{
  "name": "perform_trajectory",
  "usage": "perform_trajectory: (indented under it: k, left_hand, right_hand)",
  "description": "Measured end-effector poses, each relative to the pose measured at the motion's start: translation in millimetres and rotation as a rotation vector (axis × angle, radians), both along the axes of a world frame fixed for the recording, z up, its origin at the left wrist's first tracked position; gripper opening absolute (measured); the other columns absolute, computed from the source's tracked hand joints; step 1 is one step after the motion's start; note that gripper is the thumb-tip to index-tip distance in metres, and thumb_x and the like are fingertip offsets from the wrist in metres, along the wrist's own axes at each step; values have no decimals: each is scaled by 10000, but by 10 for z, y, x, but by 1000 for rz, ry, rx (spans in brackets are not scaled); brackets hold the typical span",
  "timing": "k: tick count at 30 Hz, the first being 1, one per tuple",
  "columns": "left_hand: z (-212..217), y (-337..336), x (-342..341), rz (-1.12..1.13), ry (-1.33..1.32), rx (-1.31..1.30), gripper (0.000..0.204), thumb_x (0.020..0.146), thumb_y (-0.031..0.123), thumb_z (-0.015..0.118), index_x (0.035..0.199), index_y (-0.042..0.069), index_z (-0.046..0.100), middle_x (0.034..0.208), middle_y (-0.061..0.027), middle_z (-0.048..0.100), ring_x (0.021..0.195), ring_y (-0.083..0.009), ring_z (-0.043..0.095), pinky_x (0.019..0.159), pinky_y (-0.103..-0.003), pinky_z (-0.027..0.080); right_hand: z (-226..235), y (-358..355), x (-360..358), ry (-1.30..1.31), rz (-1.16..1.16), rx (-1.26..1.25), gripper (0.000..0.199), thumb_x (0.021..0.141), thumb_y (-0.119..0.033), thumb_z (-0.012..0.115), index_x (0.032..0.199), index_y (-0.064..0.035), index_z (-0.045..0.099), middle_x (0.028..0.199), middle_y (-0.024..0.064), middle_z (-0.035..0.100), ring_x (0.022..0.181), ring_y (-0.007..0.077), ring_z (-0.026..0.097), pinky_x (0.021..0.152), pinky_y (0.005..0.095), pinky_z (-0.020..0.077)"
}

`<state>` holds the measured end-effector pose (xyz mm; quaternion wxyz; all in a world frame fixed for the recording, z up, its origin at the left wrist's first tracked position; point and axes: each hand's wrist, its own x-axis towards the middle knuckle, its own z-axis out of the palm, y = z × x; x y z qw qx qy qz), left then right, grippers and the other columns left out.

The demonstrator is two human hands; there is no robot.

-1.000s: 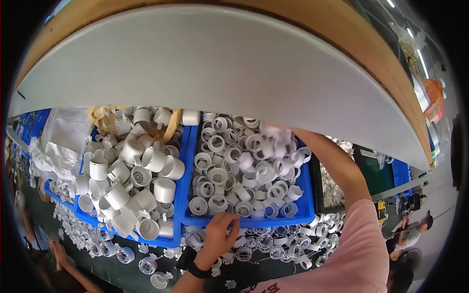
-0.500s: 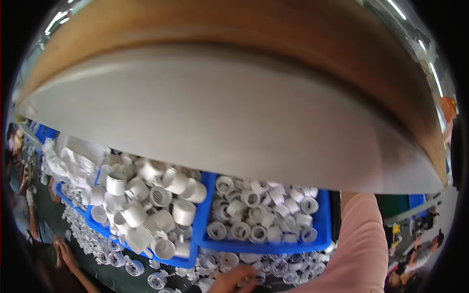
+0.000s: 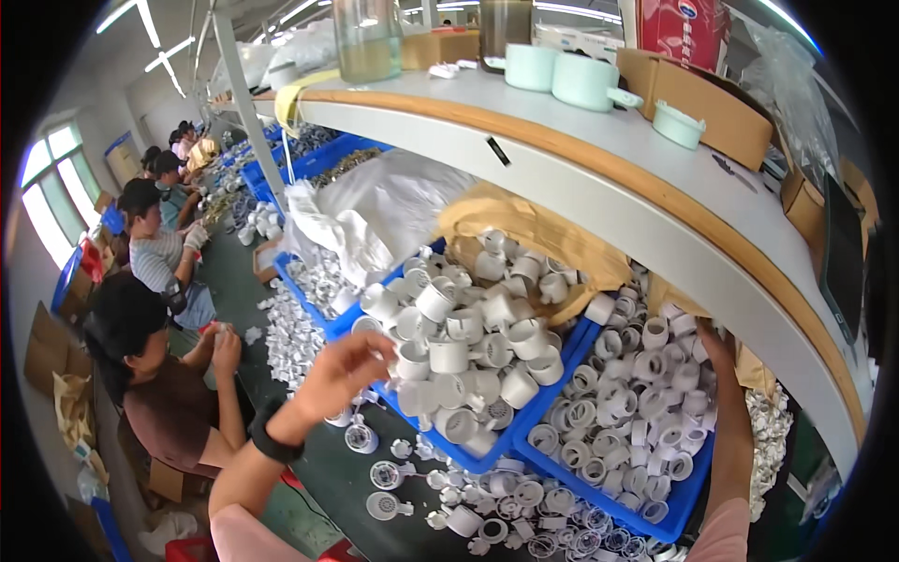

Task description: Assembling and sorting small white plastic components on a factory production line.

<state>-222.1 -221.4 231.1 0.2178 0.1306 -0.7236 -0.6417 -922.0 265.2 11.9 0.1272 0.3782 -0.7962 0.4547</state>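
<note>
My left hand (image 3: 348, 367), with a black band on its wrist, reaches over the near left side of a blue bin (image 3: 487, 461) heaped with white plastic cups (image 3: 449, 354). Its fingers are apart and slightly bent, close to the cups, with nothing seen between them. My right arm stretches along the right side of a second blue bin (image 3: 670, 532), which is full of white plastic rings (image 3: 623, 405). At that bin's far right corner is my right hand (image 3: 714, 345), below the shelf edge; its fingers are hidden.
A shelf (image 3: 581, 155) overhangs the bins, bearing pale green cups (image 3: 585, 80), a glass jar (image 3: 367, 42) and a cardboard box (image 3: 721, 117). Loose white parts (image 3: 552, 506) lie along the bins' near side. A co-worker (image 3: 164, 375) sits at the left.
The view has swung up and back from the shelf edge, uncovering the bins and the room. My left hand has moved from the loose parts to beside the cups; my right hand has come into view.
</note>
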Motion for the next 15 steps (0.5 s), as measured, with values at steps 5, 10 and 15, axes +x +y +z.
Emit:
perform_trajectory:
  k: [5,10,15]
  left_hand:
    - [877,-1097,100,437,-45,-241,215,880,164,576,1046,28,587,902,-23,648,714,-77,596,595,-205,423]
    - [995,-1801,-87,448,-15,-135,211,857,176,589,1026,48,597,890,-19,648,720,-94,612,602,-211,432]
    - [1052,-2271,-72,384,-32,-128,218,852,182,593,1026,52,601,893,-24,650,733,-103,621,593,-213,441]
  right_hand:
    - [776,-1123,1740,-470,-150,504,657,809,-625,553,868,27,610,835,162,633,835,249,581,765,402,435]
    - [1012,-1181,2520,-79,-82,637,664,779,-638,562,734,25,567,730,215,601,721,361,584,671,451,437]
    - [980,-1340,2952,-201,-300,747,581,738,-555,642,896,2,597,830,222,640,831,404,622,713,464,483]
